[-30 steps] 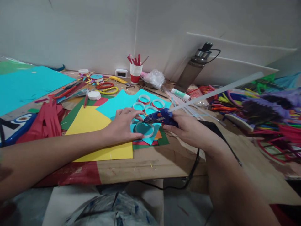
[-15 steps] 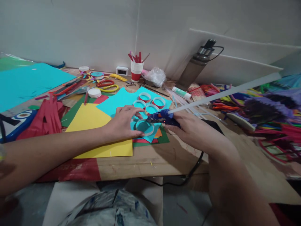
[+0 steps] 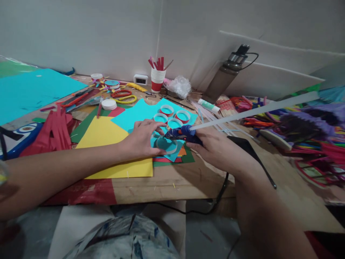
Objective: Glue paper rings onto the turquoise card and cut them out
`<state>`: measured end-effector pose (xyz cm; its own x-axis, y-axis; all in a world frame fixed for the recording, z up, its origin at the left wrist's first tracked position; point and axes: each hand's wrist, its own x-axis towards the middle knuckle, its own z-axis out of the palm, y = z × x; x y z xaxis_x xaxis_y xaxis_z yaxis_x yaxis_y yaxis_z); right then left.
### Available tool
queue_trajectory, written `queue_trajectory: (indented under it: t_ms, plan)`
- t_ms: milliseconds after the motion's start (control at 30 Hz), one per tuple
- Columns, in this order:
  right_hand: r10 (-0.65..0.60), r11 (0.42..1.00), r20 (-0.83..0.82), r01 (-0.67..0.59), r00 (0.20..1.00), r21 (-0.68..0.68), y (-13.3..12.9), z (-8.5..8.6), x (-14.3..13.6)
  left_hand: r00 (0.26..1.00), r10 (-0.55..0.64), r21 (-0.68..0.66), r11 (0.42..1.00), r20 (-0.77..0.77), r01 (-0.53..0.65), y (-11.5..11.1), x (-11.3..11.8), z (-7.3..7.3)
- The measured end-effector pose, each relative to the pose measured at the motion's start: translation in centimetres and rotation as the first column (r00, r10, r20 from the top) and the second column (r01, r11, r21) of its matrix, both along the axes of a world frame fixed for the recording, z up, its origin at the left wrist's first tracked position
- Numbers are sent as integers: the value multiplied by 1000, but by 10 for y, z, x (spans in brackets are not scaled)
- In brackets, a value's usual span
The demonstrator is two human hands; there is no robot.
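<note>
In my right hand [image 3: 215,149] is a blue hot glue gun [image 3: 184,134], with my fingers wrapped round its handle. A long white glue stick [image 3: 256,110] juts from its back, up to the right. The nozzle points left, at the far side of a white paper ring [image 3: 174,148] lying on turquoise paper [image 3: 138,112]. My left hand [image 3: 144,138] curves round that ring's left side, thumb at its near edge and index finger bent over the far side. Several red-and-white cup rings [image 3: 183,117] stand just beyond, on the same paper.
Yellow paper [image 3: 105,136] lies under my left forearm. Behind are scissors [image 3: 124,99], a paper cup [image 3: 157,80] with red strips and a leaning bottle [image 3: 225,73]. A black cable [image 3: 221,194] hangs over the front edge. Pipe cleaners [image 3: 250,109] pile up at right.
The glue gun has shifted slightly left, its nozzle moving along the ring's far side. My left hand stays at the ring. The whole view has shifted slightly.
</note>
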<state>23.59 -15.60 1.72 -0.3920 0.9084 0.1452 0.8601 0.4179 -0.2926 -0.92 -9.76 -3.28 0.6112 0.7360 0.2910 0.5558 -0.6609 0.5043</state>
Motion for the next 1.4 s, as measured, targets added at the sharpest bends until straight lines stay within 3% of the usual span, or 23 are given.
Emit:
queue_trajectory:
  t_ms: [267,467,633,733,1000,1167,1400]
  plan:
    - [22,1000,18,-22,1000,-21,0,0,-1,1000,5,-27,1000,-29,-6,-2,0,5]
    - [-62,998,113,64,992,-8,-5,8,-1,999,2,-23,1000,-36,-3,-2,-1,4]
    - [64,995,94,-71,993,76,-11,12,3,1000,-10,-8,1000,-24,9,0,-1,1]
    - [72,991,75,-80,995,105,-12,11,7,1000,-15,-9,1000,-19,15,1,-2,0]
    - [-17,997,-1,17,1000,-81,-1,14,12,998,57,111,992,37,-61,-8,-13,8]
    - [-98,988,-15,95,995,-123,4,20,14,981,160,112,979,111,-172,4,-31,10]
    - [-68,974,-171,28,983,-223,9,15,15,975,198,116,971,103,-209,19,-39,3]
